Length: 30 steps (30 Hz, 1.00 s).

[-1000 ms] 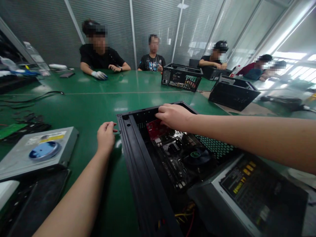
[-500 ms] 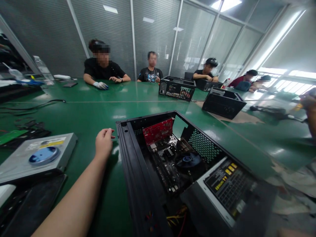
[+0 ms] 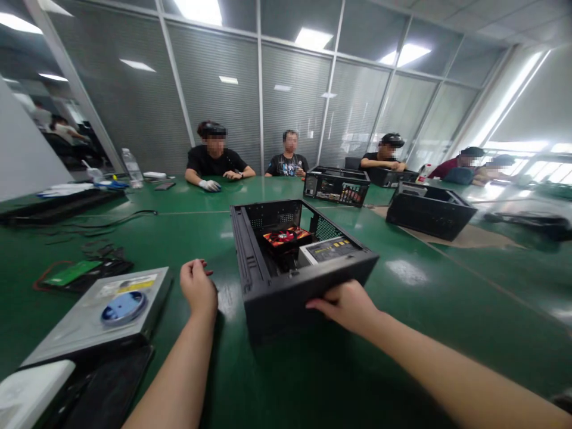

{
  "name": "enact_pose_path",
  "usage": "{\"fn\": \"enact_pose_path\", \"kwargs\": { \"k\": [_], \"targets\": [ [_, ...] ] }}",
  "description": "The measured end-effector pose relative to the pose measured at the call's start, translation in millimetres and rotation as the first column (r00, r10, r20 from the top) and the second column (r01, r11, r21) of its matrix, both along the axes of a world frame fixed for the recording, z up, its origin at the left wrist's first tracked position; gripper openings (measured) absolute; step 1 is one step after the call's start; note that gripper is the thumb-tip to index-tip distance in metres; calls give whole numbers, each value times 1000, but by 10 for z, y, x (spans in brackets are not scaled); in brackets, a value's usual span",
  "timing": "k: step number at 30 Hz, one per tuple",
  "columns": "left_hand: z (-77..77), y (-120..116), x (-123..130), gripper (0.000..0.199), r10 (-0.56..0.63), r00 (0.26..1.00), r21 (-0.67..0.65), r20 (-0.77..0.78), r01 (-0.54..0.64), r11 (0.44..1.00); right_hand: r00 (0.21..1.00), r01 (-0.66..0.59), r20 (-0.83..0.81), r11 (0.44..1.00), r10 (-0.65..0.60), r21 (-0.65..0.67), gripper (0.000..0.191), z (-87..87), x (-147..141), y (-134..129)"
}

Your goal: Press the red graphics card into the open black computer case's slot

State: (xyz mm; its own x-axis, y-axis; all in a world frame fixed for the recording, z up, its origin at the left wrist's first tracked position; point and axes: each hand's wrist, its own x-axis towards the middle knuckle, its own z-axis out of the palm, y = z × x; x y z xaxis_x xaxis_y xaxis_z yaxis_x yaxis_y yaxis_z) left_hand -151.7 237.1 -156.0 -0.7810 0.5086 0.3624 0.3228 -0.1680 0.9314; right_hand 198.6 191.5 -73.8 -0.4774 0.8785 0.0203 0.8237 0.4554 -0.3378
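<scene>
A black computer case lies on the green table before me, its open side up. My right hand grips its near panel, thumb on the face and fingers around the edge. Inside are a power supply with a yellow-marked label and a graphics card with a red and orange fan face turned up. The motherboard is mostly hidden. Left of the case, apart from it, my left hand has its fingers curled in; whatever is inside them, if anything, is out of sight.
At left lie a silver optical drive with a shiny blue disc-shaped piece on it, a green circuit board and a white object. Other cases stand farther off. Several people sit across the table.
My right hand has come into view on the case. The view has tilted up and the case looks farther away. The graphics card, earlier upright with its red back showing, now shows its fan face.
</scene>
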Motion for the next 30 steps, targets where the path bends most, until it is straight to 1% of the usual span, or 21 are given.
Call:
{"fn": "enact_pose_path", "kwargs": {
  "k": [2,3,5,6,8,9,11,13,16,18,21,23,25,27,29,30],
  "targets": [
    [2,-14,-24,27,65,997,45,40,-67,997,1000,12,16,999,-13,47,70,53,-533,663],
    [8,-26,-22,26,74,996,57,44,-77,995,1000,-2,27,998,1,55,69,81,-807,957],
    [23,-55,-4,24,58,998,49,16,-59,997,998,-56,15,997,56,51,65,122,-1316,1423],
    [28,-68,7,23,47,999,38,-4,-47,998,997,-78,7,996,78,48,70,131,-1534,1593],
    [26,-84,24,23,34,999,19,-35,-33,999,995,-95,-16,994,96,47,84,125,-1877,1824],
    [19,-85,28,24,28,999,15,-46,-28,999,995,-93,-27,994,94,51,88,112,-1998,1897],
    [-7,-75,30,25,14,998,3,-59,-14,1000,995,-91,-42,993,94,73,91,75,-2139,1986],
    [-35,-55,28,26,-3,997,-10,-72,2,1000,993,-104,-52,989,110,104,90,33,-2154,2012],
    [-55,-31,21,26,-11,996,-12,-86,10,1000,987,-131,-71,981,142,140,87,-5,-1958,1898],
    [-53,-25,16,26,-12,996,-9,-89,12,1000,975,-188,-92,970,203,154,85,0,-1698,1680],
    [-38,-25,10,26,-31,995,-26,-91,29,999,924,-330,-157,936,347,124,79,22,-1158,1141],
    [-29,-25,10,28,-52,994,-39,-91,49,998,900,-367,-215,925,380,96,71,-1,-748,720],
    [-22,-24,12,29,-73,994,-45,-87,69,997,900,-337,-271,939,342,66,64,-86,-352,345],
    [-16,-23,18,30,-85,993,-52,-77,81,995,896,-269,-366,963,250,-2,59,-229,-23,90],
    [-7,-24,31,31,-93,993,-71,-71,88,994,854,-171,-508,983,112,-72,56,-392,216,-6],
    [-1,-26,40,31,-101,992,-86,-74,95,992,809,-118,-587,988,37,-100,55,-464,305,5]
  ]
}}
